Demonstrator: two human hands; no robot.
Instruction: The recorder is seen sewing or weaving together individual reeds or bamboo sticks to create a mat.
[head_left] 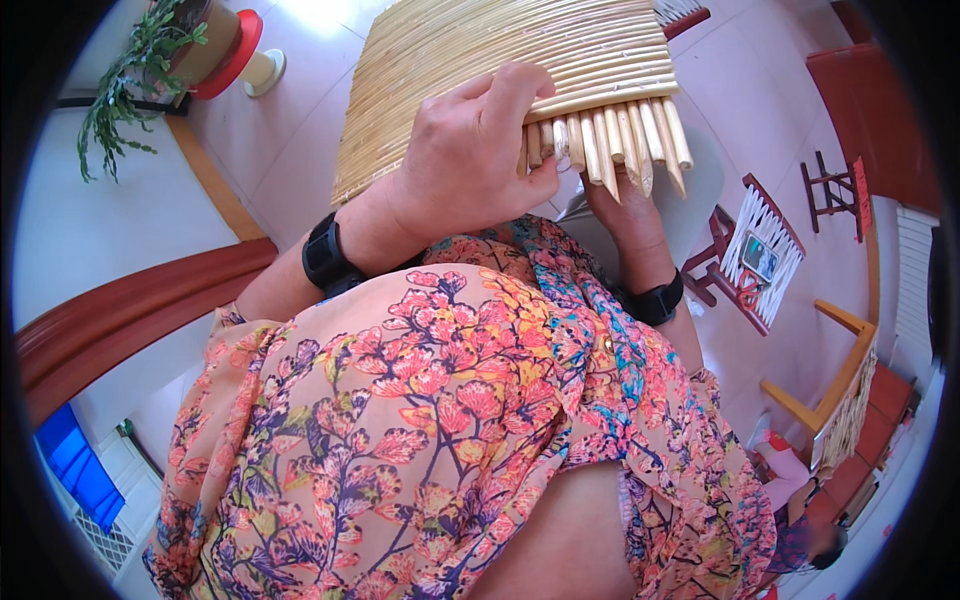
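A pale yellow mat of thin plant stalks [490, 50] lies in front of me, its stalks bound side by side. At its near right edge, several loose-looking stalk ends [640, 140], some cut to a slant, stick out toward me. My left hand [465, 145] is closed on this edge, the index finger bent over the outer stalk and the thumb below by the ends. Beneath the stalk ends is my right hand [625, 210], its fingers mostly hidden by them. Something small and shiny [563, 158] shows between the hands, too small to name. Both wrists wear black bands.
To the right, a low stool with a white corded seat [775, 230] carries a phone [760, 257] and red-handled scissors [747, 288]. Beyond are a small dark stool [835, 195] and a wooden stool [840, 370]. Another person [795, 500] is at lower right. A potted plant [140, 80] stands upper left.
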